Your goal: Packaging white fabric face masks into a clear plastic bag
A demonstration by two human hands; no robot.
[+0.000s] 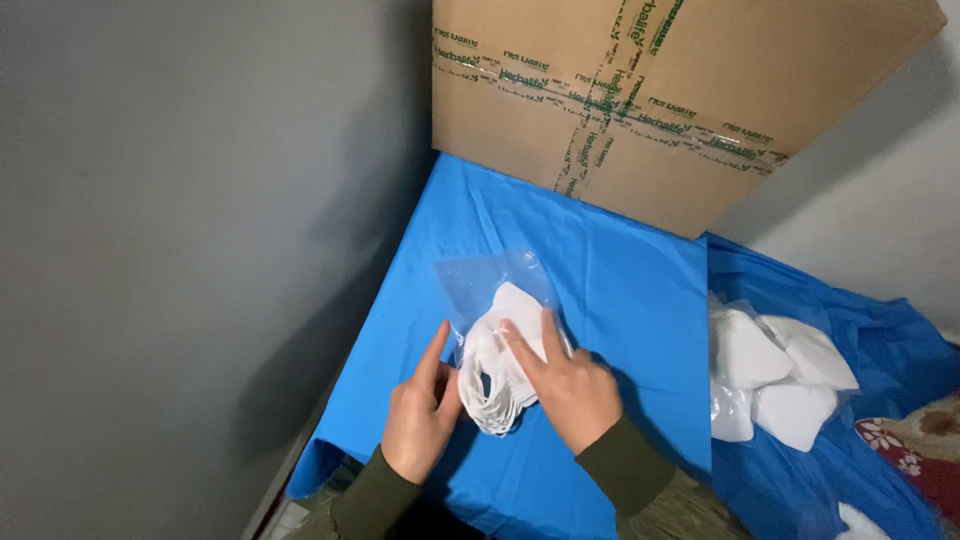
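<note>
Both hands grip a stack of white masks (503, 365) half inside a clear plastic bag (490, 280): the left hand (420, 420) pinches the near edge, the right hand (572, 385) presses flat on top. They lie on the blue-covered worktop (620, 290), near its front. A cardboard box (650, 90) stands far behind, and more bagged masks (775, 375) lie right.

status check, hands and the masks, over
Left hand and right hand both on white masks, half inside clear bag. Blue cloth underneath. Nothing blocking.
</note>
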